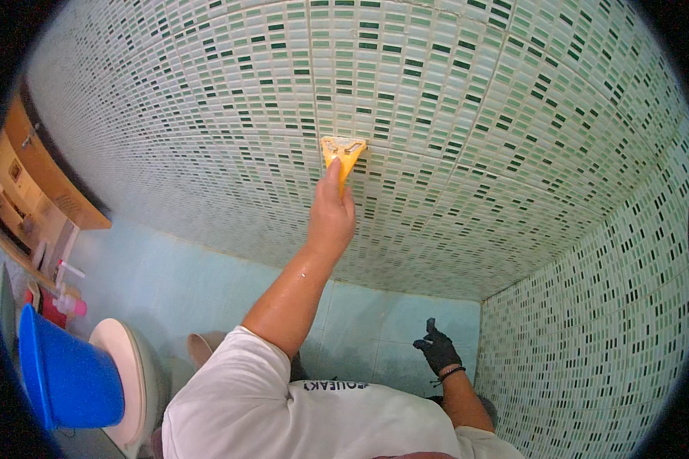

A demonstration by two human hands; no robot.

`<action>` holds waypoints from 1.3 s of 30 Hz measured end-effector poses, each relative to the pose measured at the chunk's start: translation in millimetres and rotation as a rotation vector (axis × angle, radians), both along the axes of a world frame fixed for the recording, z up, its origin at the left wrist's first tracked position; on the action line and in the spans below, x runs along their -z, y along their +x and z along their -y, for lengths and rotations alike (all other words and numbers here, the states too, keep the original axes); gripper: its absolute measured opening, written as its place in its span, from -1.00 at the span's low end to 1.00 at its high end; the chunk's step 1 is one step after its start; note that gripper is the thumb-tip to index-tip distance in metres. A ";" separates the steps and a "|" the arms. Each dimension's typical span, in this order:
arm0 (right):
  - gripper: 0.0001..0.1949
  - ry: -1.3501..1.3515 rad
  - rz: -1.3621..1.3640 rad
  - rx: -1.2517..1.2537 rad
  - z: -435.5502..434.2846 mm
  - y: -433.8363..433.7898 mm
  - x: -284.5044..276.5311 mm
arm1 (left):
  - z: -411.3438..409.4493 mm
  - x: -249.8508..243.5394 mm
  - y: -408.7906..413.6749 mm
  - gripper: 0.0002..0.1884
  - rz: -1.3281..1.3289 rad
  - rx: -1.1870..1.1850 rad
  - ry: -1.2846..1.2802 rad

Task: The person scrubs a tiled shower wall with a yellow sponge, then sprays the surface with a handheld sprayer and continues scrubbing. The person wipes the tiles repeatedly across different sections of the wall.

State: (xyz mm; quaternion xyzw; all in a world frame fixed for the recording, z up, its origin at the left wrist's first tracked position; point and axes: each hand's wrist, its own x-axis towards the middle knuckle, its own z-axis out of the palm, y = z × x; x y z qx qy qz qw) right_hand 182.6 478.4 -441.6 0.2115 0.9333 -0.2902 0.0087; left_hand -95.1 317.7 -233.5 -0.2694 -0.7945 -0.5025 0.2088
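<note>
My bare left hand (332,212) reaches up to the wall, gripping the handle of a yellow plastic scraper-like tool (344,149). Its wide triangular head rests against the mosaic-tiled wall (402,109), close to a vertical joint. Whitish patches show on the head; the edge facing the wall cannot be made out. Low on the right, my right hand (436,347) wears a black glove, with a dark band around the wrist. Its fingers are partly spread and hold nothing, above the light-blue tiled floor (353,312).
A blue plastic bucket (72,367) sits on the toilet's lid (132,367) at lower left. Behind it is a pink-capped bottle (74,307). A wooden door (57,172) stands at far left. A beige container (201,347) shows beside my left sleeve. Another mosaic wall (580,321) rises close on the right.
</note>
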 end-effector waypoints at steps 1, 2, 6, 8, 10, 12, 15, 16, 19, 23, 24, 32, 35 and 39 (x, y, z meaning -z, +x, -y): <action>-0.34 -0.142 -0.004 0.052 -3.7 -2.6 5.1 | -1.9 4.4 -2.1 -0.49 -0.099 -0.035 0.040; -0.33 -0.285 -0.005 0.104 -7.1 -4.5 10.6 | -3.6 6.9 -4.2 -0.49 -0.092 -0.042 0.033; -0.35 -0.211 0.144 0.084 -16.5 -2.1 3.6 | -11.4 -24.6 -5.5 -0.50 -0.039 -0.047 0.020; -0.36 -0.252 0.228 0.129 -12.9 -5.8 -7.6 | -10.6 -22.0 -5.9 -0.51 -0.025 -0.047 -0.009; -0.37 -0.262 0.275 0.155 -15.8 -6.7 -17.9 | -8.6 -4.7 -9.0 -0.51 -0.041 -0.050 -0.052; -0.36 -0.267 0.303 0.151 -18.2 -2.6 -20.7 | -7.4 -1.4 -6.3 -0.52 -0.032 -0.050 -0.017; -0.33 -0.320 0.305 0.163 -22.4 -0.7 -18.0 | -5.7 5.9 -11.8 -0.51 -0.112 -0.089 -0.008; -0.32 -0.319 0.317 0.183 -21.1 -0.6 -18.3 | -4.3 7.7 -13.9 -0.51 -0.155 -0.109 -0.011; -0.30 -0.294 0.350 0.224 -19.4 -0.6 -28.2 | -0.4 4.5 -12.2 -0.52 -0.035 -0.125 -0.060; -0.29 -0.329 0.349 0.237 -21.2 -0.1 -27.1 | -7.8 -8.2 -25.5 -0.55 -0.295 -0.133 0.069; -0.29 -0.358 0.352 0.249 -19.4 1.0 -31.2 | -9.3 -25.5 -23.1 -0.55 -0.230 -0.145 0.057; -0.31 -0.335 0.327 0.242 -20.0 0.5 -25.9 | -2.6 -24.5 -20.6 -0.53 -0.209 -0.120 0.023; -0.30 -0.369 0.333 0.267 -20.8 4.3 -22.8 | -3.5 -26.0 -24.0 -0.53 -0.247 -0.109 0.037; -0.27 -0.267 0.402 0.266 -22.9 2.4 -22.8 | 1.6 1.2 -16.5 -0.53 -0.209 -0.100 -0.012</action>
